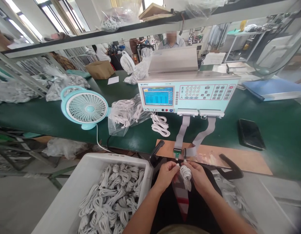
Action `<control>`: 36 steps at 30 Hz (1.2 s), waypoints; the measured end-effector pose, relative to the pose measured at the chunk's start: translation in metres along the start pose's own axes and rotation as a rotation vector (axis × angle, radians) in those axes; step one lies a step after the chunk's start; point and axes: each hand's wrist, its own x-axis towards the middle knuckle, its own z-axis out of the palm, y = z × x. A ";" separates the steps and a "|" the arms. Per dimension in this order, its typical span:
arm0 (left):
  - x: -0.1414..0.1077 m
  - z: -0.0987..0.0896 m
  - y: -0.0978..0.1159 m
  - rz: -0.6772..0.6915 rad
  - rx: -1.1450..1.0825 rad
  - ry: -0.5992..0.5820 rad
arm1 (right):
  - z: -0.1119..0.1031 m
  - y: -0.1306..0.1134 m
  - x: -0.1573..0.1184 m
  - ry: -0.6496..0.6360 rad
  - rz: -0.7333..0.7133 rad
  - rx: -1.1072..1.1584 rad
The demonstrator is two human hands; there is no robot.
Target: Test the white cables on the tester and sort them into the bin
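Note:
A coiled white cable (186, 175) hangs between my two hands at the bench's front edge. My left hand (168, 174) pinches one end of it just below a small green circuit board (177, 154). The fingers of my right hand (194, 170) close on the other end, close to a second connector (185, 155). Whether either plug is seated in its socket cannot be made out. Grey ribbon cables (181, 132) run from these connectors up to a light-blue tester (189, 94) with a lit screen (158, 96).
At lower left stands a white bin (91, 162) full of coiled cables. A blue fan (85, 107), bagged cables (123, 113) and a loose coil (160, 125) lie along the green bench (282, 136). A dark phone-like object (251, 134) is at right. People sit beyond the shelf.

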 end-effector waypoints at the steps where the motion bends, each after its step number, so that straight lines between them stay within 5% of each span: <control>1: 0.001 -0.001 -0.001 0.024 0.066 -0.004 | -0.001 0.001 0.000 -0.009 -0.004 -0.001; 8: 0.008 0.003 0.000 0.254 0.214 0.145 | -0.006 0.005 0.002 -0.021 -0.018 0.014; 19: 0.008 0.033 -0.002 0.204 -0.085 0.408 | -0.006 0.003 0.003 0.000 -0.020 -0.027; 23: 0.011 0.048 -0.002 0.175 -0.188 0.466 | -0.008 0.002 0.004 0.092 0.031 -0.032; 26: 0.006 0.042 0.001 0.160 -0.110 0.457 | -0.004 -0.001 0.005 0.192 0.037 -0.068; 29: -0.019 0.014 0.015 0.327 0.103 0.485 | 0.002 -0.008 0.002 0.239 0.042 -0.117; 32: -0.055 -0.045 0.021 0.513 0.382 0.601 | 0.006 -0.014 -0.002 0.274 0.098 -0.135; 34: -0.081 -0.096 0.009 0.402 0.651 0.713 | 0.005 -0.014 -0.001 0.284 0.103 -0.141; 36: -0.107 -0.145 -0.014 0.266 0.854 0.656 | -0.001 -0.009 0.002 0.241 0.023 -0.211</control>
